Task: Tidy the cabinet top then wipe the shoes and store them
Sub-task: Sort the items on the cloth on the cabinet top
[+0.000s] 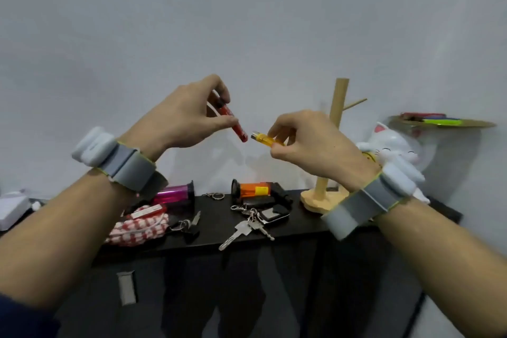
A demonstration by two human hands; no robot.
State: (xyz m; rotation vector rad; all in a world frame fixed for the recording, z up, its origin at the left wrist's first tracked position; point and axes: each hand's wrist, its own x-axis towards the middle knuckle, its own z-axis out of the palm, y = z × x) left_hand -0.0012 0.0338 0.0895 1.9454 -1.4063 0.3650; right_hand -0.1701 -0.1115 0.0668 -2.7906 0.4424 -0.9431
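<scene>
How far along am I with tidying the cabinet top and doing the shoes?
Early. Nothing looks finished. In hand: the left hand pinches a red lighter, the right hand a yellow lighter, both above the cabinet top. Left: keys, a pink lighter, an orange lighter and a checked pouch lie there; no shoes are in view, so wiping and storing remain.

This looks like a home. A black cabinet [211, 228] stands against a plain white wall [247, 22]. On top lie a bunch of keys [248, 226] and a red and white checked pouch [140, 228]. A white lucky cat toy [389, 145] and a small wooden stand [338, 101] sit there too.
</scene>
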